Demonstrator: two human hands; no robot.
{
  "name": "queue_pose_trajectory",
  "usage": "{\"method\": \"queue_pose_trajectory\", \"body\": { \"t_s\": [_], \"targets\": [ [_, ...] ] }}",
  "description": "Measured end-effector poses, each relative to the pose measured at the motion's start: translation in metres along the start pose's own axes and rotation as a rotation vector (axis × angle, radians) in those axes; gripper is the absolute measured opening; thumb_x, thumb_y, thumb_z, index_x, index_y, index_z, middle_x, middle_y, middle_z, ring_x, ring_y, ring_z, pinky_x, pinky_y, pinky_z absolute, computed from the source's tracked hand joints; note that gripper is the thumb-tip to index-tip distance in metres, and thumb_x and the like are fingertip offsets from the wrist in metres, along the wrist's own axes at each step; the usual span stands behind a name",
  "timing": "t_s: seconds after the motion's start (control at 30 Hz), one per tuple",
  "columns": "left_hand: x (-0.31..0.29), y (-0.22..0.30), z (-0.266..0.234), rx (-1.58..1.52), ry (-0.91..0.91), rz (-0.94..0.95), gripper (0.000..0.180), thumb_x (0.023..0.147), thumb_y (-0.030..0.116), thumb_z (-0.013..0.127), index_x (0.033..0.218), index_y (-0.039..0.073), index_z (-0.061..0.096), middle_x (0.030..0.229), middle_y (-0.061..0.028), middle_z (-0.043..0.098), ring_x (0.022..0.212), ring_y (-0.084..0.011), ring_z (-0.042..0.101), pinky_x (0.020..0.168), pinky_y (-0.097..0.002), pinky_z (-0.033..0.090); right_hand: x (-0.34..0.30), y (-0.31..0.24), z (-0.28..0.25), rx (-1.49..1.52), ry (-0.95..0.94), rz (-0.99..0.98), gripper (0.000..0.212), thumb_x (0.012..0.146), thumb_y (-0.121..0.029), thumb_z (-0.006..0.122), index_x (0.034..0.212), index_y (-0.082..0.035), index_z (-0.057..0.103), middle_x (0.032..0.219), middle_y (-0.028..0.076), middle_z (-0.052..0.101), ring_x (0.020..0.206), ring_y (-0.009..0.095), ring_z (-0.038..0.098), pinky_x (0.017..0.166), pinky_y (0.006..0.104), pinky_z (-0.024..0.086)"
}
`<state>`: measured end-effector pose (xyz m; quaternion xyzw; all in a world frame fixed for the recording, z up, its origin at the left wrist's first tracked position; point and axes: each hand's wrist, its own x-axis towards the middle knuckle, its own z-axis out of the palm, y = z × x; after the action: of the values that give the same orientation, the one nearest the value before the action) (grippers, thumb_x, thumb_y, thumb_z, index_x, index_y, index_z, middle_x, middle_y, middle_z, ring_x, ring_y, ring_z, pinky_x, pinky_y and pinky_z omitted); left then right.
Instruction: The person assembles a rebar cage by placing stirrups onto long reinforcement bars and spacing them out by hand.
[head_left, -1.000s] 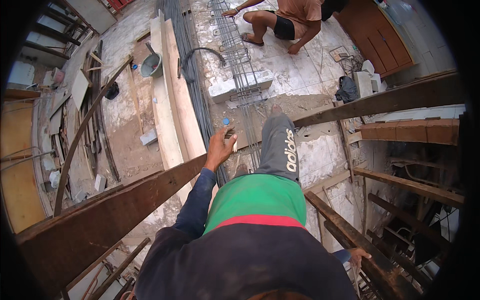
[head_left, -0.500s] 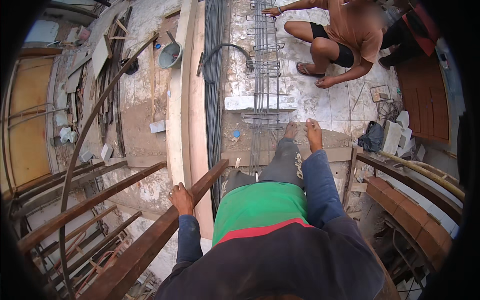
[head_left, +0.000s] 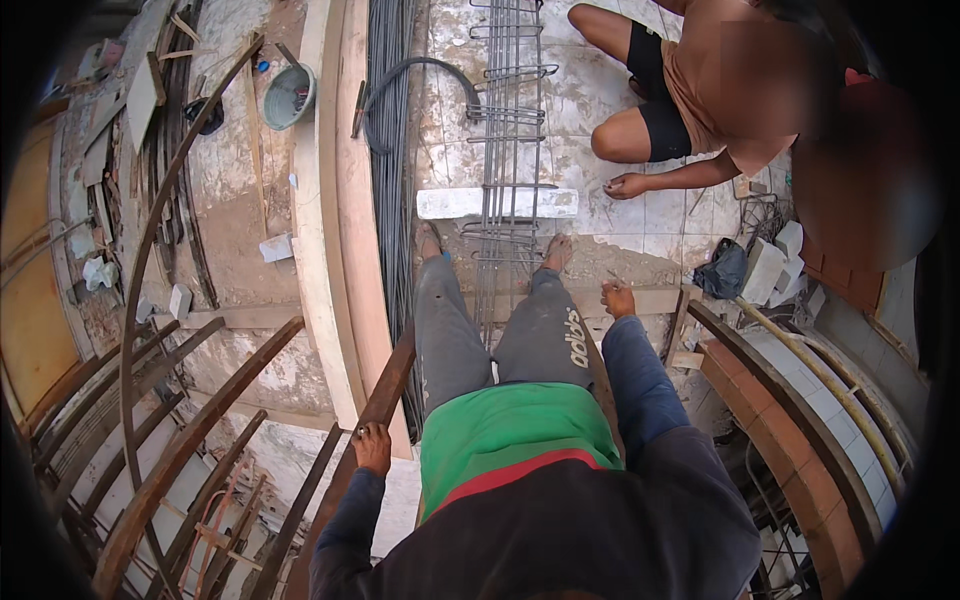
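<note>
My left hand is wrapped over the edge of a dark wooden beam on the left of my body. My right hand is held out beyond my right knee with its fingers curled; a thin, short piece seems to stick out of it, too small to name. Between my feet lies a long rebar cage of grey rods with square stirrups. It rests across a whitish block. Both bare feet are just on the near side of that block.
A co-worker's hand hangs near the cage, the person squatting at the right. Loose steel rods and long planks run along the left. A bucket stands beyond them. A black bag and pale blocks lie right.
My left foot has come into view beside the cage, and my legs are more spread. The right hand sits lower. The co-worker appears closer, another person's head now showing at the right.
</note>
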<state>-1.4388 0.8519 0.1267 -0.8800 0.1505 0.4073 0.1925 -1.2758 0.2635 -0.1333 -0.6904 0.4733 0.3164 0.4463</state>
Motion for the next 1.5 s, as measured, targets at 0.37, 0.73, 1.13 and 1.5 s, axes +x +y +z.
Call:
{"method": "queue_pose_trajectory", "body": {
  "t_s": [0.37, 0.73, 1.13, 1.5],
  "targets": [
    [0.147, -0.062, -0.007, -0.503, -0.459, -0.370, 0.024, 0.083, 0.025, 0.063, 0.101, 0.009, 0.063, 0.095, -0.0142, 0.068, 0.090, -0.0349, 0.067, 0.075, -0.0472, 0.053, -0.046, -0.061, 0.089, -0.176, 0.134, -0.291, 0.034, 0.092, -0.025, 0.060, 0.113, 0.002, 0.061, 0.092, 0.012, 0.067, 0.085, 0.017, 0.061, 0.079, 0.0291, 0.048],
    [0.616, 0.058, -0.098, -1.153, 0.150, 0.021, 0.062, 0.089, 0.046, 0.059, 0.128, -0.001, 0.051, 0.109, -0.0258, 0.064, 0.105, -0.0414, 0.060, 0.090, -0.0483, 0.046, 0.139, -0.143, 0.181, -0.687, 0.125, -0.520, 0.025, 0.086, -0.023, 0.061, 0.098, -0.001, 0.063, 0.095, 0.022, 0.065, 0.090, 0.040, 0.062, 0.078, 0.0474, 0.049],
    [0.744, 0.134, -0.094, -1.061, 0.078, 0.237, 0.073, 0.086, 0.052, 0.061, 0.127, -0.007, 0.049, 0.097, -0.0296, 0.065, 0.094, -0.0414, 0.064, 0.083, -0.0461, 0.050, 0.307, -0.176, 0.177, -1.153, -0.057, -0.670, 0.041, 0.089, -0.044, 0.055, 0.107, -0.008, 0.065, 0.105, 0.015, 0.066, 0.108, 0.032, 0.055, 0.096, 0.0489, 0.035],
    [0.758, 0.140, -0.087, -1.245, 0.383, 0.108, 0.039, 0.090, 0.020, 0.058, 0.122, -0.003, 0.056, 0.095, -0.0263, 0.067, 0.092, -0.0429, 0.064, 0.083, -0.0447, 0.049, 0.298, -0.169, 0.186, -0.629, 0.142, -0.620, 0.042, 0.084, -0.036, 0.067, 0.098, 0.002, 0.061, 0.091, 0.023, 0.067, 0.085, 0.039, 0.064, 0.075, 0.0474, 0.048]
  ]
}}
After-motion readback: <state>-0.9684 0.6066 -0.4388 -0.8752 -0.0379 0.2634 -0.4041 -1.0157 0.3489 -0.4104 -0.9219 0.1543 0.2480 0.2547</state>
